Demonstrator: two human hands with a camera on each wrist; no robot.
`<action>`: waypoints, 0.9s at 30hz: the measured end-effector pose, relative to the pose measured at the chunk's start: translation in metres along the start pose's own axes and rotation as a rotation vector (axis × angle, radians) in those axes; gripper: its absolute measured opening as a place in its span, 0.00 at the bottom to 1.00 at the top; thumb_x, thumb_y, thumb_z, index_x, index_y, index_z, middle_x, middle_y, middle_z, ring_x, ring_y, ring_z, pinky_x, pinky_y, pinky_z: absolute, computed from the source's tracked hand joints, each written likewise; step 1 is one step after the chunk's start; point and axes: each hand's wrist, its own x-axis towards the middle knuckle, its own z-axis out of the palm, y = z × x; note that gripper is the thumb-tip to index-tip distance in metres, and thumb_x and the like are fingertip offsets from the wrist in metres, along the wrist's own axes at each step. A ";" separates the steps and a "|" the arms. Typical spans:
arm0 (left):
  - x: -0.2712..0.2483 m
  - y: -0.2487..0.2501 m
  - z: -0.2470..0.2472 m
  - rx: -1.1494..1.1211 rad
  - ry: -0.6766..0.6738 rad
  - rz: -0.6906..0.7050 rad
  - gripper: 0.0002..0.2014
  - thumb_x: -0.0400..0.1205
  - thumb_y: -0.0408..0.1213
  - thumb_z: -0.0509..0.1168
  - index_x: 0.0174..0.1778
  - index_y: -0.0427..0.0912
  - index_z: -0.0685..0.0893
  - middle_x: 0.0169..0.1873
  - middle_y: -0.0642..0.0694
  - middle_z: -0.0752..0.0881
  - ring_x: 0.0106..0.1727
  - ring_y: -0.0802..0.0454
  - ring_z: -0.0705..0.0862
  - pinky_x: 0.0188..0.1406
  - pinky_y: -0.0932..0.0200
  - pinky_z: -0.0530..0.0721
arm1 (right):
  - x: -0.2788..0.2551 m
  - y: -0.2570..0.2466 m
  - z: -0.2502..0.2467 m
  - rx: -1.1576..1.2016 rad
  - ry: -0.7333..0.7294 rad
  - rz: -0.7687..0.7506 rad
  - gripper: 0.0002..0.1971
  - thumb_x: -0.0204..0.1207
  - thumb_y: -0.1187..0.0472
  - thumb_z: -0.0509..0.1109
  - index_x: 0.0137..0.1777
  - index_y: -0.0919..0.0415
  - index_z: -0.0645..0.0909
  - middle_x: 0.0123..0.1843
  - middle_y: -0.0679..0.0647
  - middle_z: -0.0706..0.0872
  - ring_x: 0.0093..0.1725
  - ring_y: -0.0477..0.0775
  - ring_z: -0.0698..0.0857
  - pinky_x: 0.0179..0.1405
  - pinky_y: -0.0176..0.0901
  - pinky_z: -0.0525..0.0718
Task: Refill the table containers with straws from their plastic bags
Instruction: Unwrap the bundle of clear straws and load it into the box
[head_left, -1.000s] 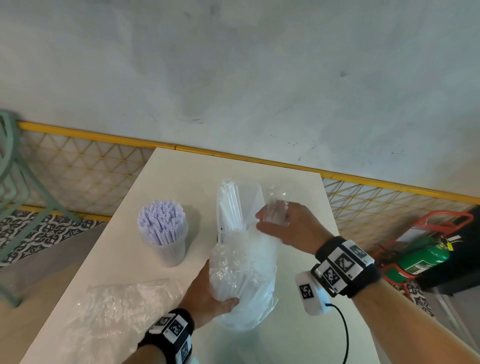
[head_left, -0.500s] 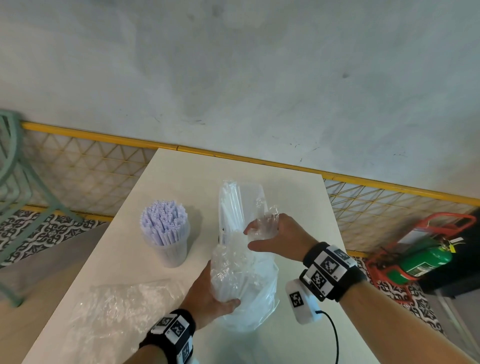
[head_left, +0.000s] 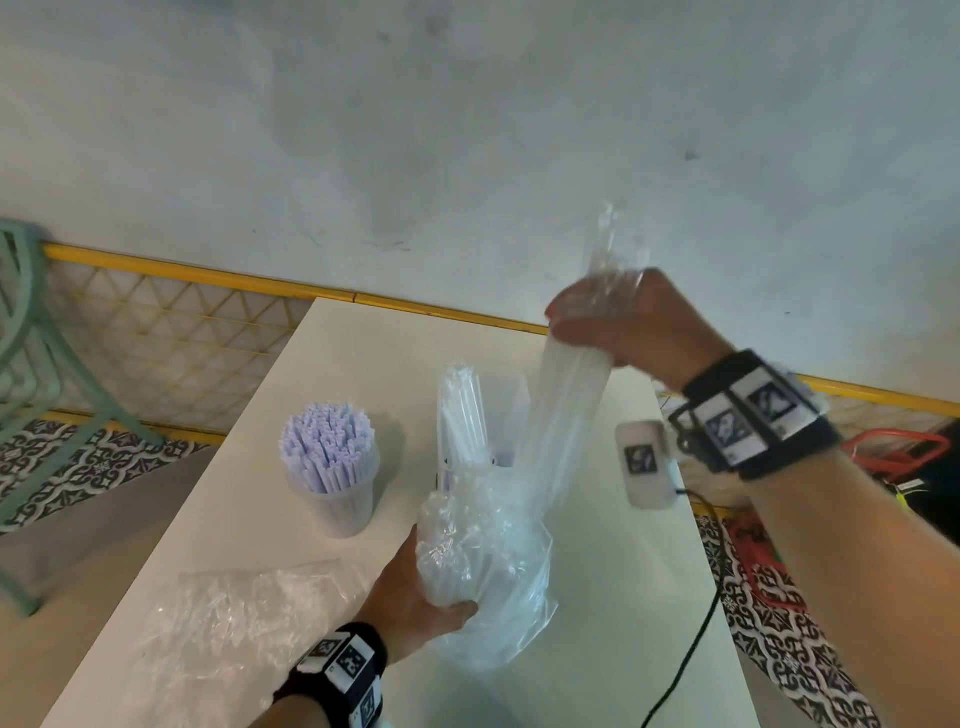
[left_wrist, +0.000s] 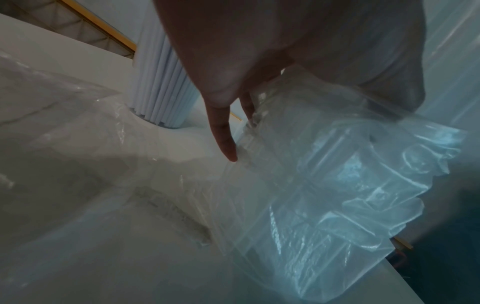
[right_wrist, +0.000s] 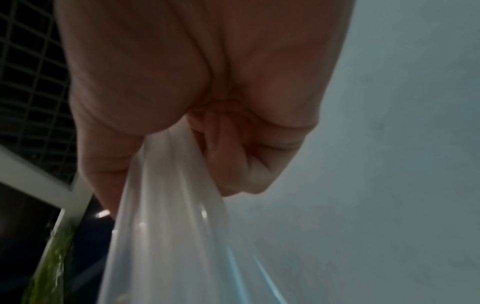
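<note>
A clear plastic bag (head_left: 493, 561) with pale straws inside stands on the white table (head_left: 623, 597). My left hand (head_left: 415, 597) grips its crumpled lower part, thumb curled round the front. My right hand (head_left: 623, 322) is raised up and to the right, fist closed on the bag's top, which stretches taut below it. Behind the bag stands a clear container (head_left: 511, 400) with clear straws (head_left: 460, 415) leaning in it. A cup packed with purple straws (head_left: 330, 467) stands to the left. The wrist views show the left hand's fingers (left_wrist: 223, 133) on the bag (left_wrist: 337, 185) and the right hand (right_wrist: 207, 102) clenching the film (right_wrist: 168, 205).
An empty crumpled plastic bag (head_left: 234, 623) lies on the table's near left. A black cable (head_left: 691, 649) runs down the right side. A green chair (head_left: 31, 389) stands at the left, and a yellow mesh railing (head_left: 182, 275) runs behind the table. Red equipment (head_left: 893, 452) sits at the right.
My right hand has risen up and to the right with the bag's top, stretching the film taut. The left hand has kept its grip low on the bag.
</note>
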 end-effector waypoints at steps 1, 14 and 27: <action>0.001 -0.001 0.000 -0.011 0.000 -0.005 0.41 0.66 0.38 0.83 0.69 0.61 0.67 0.56 0.65 0.81 0.55 0.67 0.81 0.39 0.74 0.84 | 0.005 -0.011 -0.009 0.018 0.022 -0.019 0.07 0.71 0.65 0.79 0.42 0.51 0.90 0.39 0.45 0.91 0.40 0.44 0.90 0.32 0.40 0.87; 0.006 -0.012 0.001 -0.039 0.002 -0.014 0.44 0.61 0.45 0.83 0.70 0.64 0.67 0.59 0.69 0.82 0.61 0.73 0.80 0.55 0.77 0.77 | 0.086 0.020 0.033 -0.043 -0.016 0.118 0.12 0.70 0.57 0.81 0.53 0.57 0.88 0.54 0.56 0.91 0.48 0.54 0.91 0.45 0.52 0.91; 0.006 -0.013 0.000 0.000 -0.007 0.010 0.45 0.61 0.51 0.81 0.71 0.70 0.65 0.62 0.73 0.79 0.66 0.69 0.78 0.64 0.71 0.76 | 0.093 0.095 0.073 -0.443 -0.284 0.261 0.50 0.66 0.44 0.82 0.84 0.50 0.58 0.80 0.48 0.70 0.71 0.53 0.79 0.69 0.47 0.78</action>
